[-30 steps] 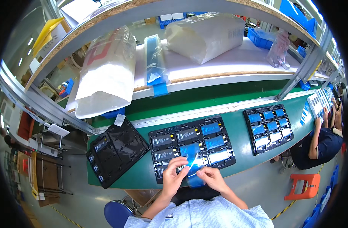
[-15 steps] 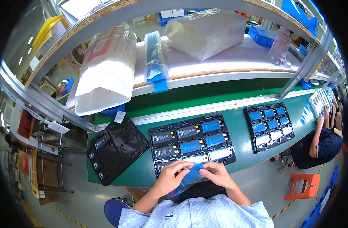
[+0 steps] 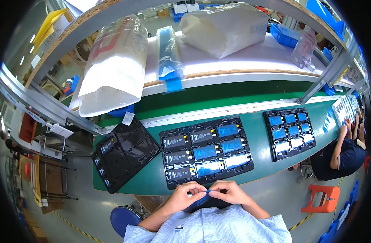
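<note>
My left hand (image 3: 185, 195) and my right hand (image 3: 229, 192) meet close to my chest, below the bench edge. Both pinch a small blue film strip (image 3: 205, 194) stretched between the fingertips. Just beyond them lies a black tray (image 3: 206, 151) on the green bench, holding several flat cells. Some cells are black-faced on the left, others are covered in blue or silvery film on the right.
A black empty-looking tray stack (image 3: 122, 152) sits at the left on the green bench (image 3: 258, 133). Another tray with blue cells (image 3: 290, 132) lies to the right, near a seated person (image 3: 341, 152). Big plastic bags (image 3: 112, 69) fill the shelf above. An orange stool (image 3: 325, 198) stands on the floor.
My hands pulled back from the tray toward my body, bringing the blue film with them. They now sit lower and closer together.
</note>
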`<state>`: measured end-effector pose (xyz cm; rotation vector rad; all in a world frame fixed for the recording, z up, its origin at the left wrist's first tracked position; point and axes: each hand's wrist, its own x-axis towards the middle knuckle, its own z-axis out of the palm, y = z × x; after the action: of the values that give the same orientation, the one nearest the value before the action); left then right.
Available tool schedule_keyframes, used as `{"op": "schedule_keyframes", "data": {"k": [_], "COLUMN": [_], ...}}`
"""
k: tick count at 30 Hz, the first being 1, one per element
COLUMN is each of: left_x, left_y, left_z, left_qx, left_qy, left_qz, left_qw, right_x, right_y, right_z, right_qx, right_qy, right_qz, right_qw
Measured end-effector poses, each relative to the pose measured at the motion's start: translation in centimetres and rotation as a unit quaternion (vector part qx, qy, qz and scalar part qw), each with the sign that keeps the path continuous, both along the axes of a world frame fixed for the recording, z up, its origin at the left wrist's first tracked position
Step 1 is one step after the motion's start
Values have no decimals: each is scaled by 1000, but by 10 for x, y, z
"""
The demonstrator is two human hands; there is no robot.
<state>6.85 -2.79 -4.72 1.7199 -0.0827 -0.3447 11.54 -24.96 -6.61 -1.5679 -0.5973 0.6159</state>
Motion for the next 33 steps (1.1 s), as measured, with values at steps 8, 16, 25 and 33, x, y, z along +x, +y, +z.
{"op": "schedule_keyframes", "data": {"k": [8,16,25,33], "left_x": [-14,-10,-5,6], "left_y": [-1,9,19,83], "left_z": [-5,-13,-19,14], "left_qx": [98,-28,-201,-289], "left_qy": [-54,90,236,79], "left_qz": [-44,-73,-2,258], "left_qw": [993,993,951,919], "right_x": [-1,-5,-4,30], "right_y": [0,-1,0,-3], "right_z": [6,17,30,45], "right_qx": [-57,-17,-38,7], "right_qy": [-25,-247,-458,-362], "right_qz": [31,-6,46,-169], "right_qw": [998,969,887,917]}}
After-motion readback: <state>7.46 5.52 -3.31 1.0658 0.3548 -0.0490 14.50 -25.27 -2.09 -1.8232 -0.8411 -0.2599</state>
